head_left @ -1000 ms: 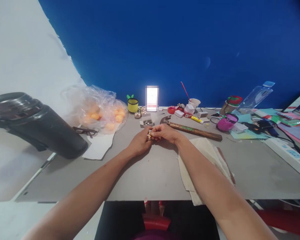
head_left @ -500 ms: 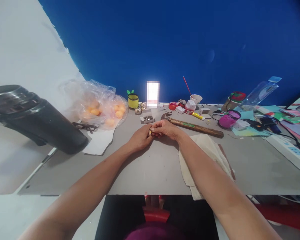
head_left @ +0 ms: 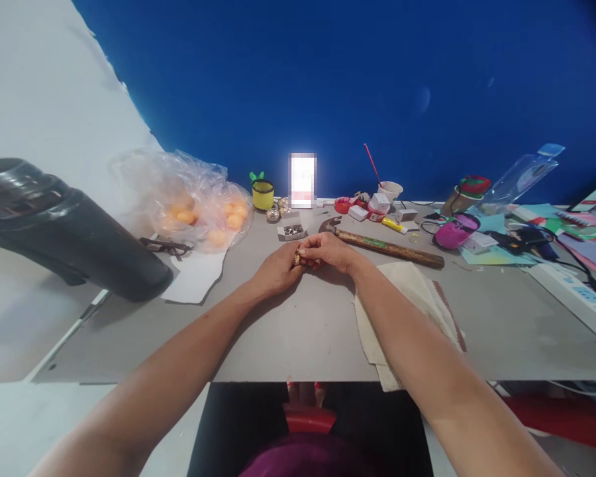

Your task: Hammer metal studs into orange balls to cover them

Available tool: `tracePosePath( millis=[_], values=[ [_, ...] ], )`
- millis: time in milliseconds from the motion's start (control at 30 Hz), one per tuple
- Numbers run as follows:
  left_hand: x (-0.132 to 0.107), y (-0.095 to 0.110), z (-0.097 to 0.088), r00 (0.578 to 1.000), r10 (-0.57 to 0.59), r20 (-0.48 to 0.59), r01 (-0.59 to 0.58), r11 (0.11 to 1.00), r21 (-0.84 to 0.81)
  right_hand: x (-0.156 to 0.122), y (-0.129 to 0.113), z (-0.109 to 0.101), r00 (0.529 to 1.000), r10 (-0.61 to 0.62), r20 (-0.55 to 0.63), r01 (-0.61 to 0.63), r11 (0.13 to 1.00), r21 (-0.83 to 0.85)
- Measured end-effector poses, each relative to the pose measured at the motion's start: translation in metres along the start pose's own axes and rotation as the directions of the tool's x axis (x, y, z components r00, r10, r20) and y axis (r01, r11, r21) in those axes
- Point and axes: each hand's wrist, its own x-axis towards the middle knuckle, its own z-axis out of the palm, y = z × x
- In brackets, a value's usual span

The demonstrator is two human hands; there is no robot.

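Observation:
Over the middle of the table, my left hand (head_left: pixel 279 266) is closed around a small yellowish ball with shiny metal bits (head_left: pixel 297 258), mostly covered by the fingers. My right hand (head_left: pixel 326 253) meets it from the right, thumb and fingers pinched together against the ball; whatever is between those fingertips is too small to make out. Just beyond my hands sits an open small box (head_left: pixel 292 230) of shiny metal tacks or studs. Behind it lie shiny studded balls (head_left: pixel 273 213). A claw hammer (head_left: pixel 387 248) with a wooden handle rests to the right of my right hand.
A beige cloth (head_left: pixel 377 324) lies under my right forearm. On the left are a dark flask (head_left: pixel 94 235), glasses (head_left: pixel 166 246), white paper (head_left: pixel 193 281) and a plastic bag of orange balls (head_left: pixel 203 199). A yellow glue tube (head_left: pixel 394 225), paper cup (head_left: pixel 390 191) and power strip (head_left: pixel 571 295) stand right.
The view has shifted slightly, so the table things sit a little higher in the picture. Both hands stay together at the ball, with only a small shift of the fingers.

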Motion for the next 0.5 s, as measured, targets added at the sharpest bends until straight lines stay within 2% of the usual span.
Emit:
tracePosePath(
  millis=[267,500],
  values=[
    [-0.0012,-0.0015,0.0000,0.999,-0.038,-0.011,0.037,0.999,-0.023,0.0018,0.0048,-0.0020,0.999,-0.012,0.031,0.011,1.000,0.012],
    [0.0002,-0.0012,-0.0016,0.997,-0.070,-0.019,0.067,0.991,-0.113,0.0015,0.0044,-0.0032,1.000,0.009,0.023,-0.010,0.999,0.044]
  ],
)
